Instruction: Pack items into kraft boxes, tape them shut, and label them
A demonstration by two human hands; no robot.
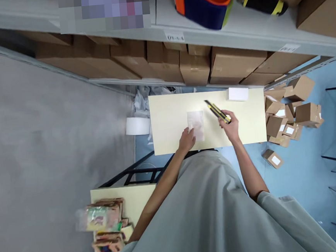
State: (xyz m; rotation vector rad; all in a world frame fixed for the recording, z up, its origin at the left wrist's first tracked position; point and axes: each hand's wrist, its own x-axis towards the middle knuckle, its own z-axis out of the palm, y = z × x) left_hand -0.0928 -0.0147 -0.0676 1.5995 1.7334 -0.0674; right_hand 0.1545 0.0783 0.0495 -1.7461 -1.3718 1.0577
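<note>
A black-and-yellow utility knife [217, 112] is gripped in my right hand [230, 125], raised above the table with its tip pointing up and to the left. Flat on the cream tabletop [167, 114] lies a small, pale, see-through packet [196, 120]; what it contains is too faint to make out. My left hand [187, 140] has its fingers and thumb on the packet's lower left edge, holding it against the table. The knife tip is apart from the packet, to its upper right.
A white box [238, 94] sits at the table's back right. Shelving with cardboard boxes [195, 67] rises behind. A white roll [138, 126] stands left; cardboard boxes [277, 125] are heaped right. Bagged goods [102, 218] fill a lower-left side table [138, 194].
</note>
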